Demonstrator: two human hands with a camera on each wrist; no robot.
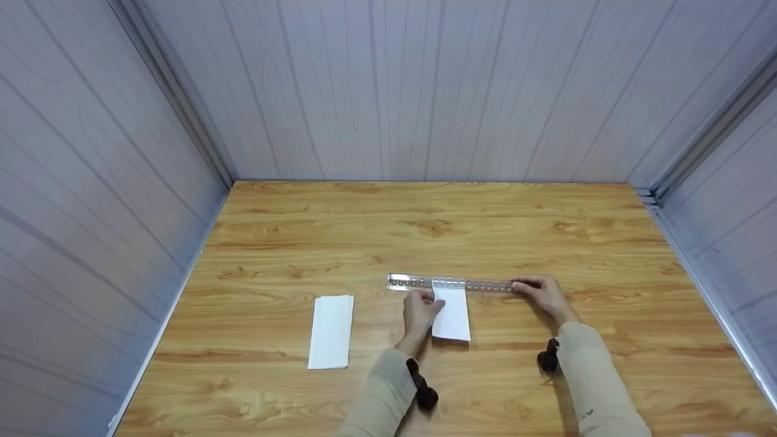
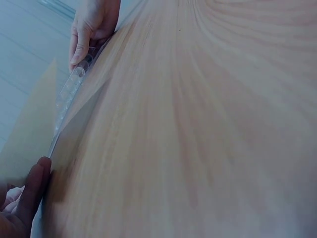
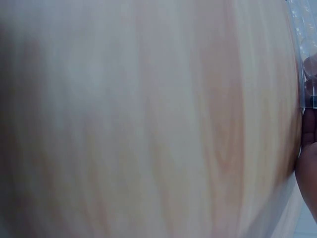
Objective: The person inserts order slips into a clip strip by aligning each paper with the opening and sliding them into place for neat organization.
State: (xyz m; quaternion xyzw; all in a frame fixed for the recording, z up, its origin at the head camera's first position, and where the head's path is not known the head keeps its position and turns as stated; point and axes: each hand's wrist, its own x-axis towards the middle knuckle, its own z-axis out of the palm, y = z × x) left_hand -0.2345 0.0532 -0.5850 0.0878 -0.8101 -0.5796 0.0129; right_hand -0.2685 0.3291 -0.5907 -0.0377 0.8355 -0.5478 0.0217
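Observation:
A clear plastic ruler [image 1: 491, 285] with a row of round holes lies across the middle of the table. My right hand [image 1: 548, 295] pinches its right end between thumb and fingers; the right wrist view shows that ruler end against the fingers [image 3: 309, 124]. A small white sheet of paper [image 1: 451, 315] meets the ruler at its top edge, where the ruler seems to cover it. With thumb on top, my left hand [image 1: 420, 312] pinches the paper's left edge just below the ruler. In the left wrist view the paper [image 2: 29, 124] is raised off the table.
Left of my left hand lies another white paper [image 1: 331, 332], flat on the wood-grain table [image 1: 425, 230]. Pale panel walls [image 1: 388, 91] stand at the back and both sides. Dark wrist devices [image 1: 427, 397] sit on both sleeves.

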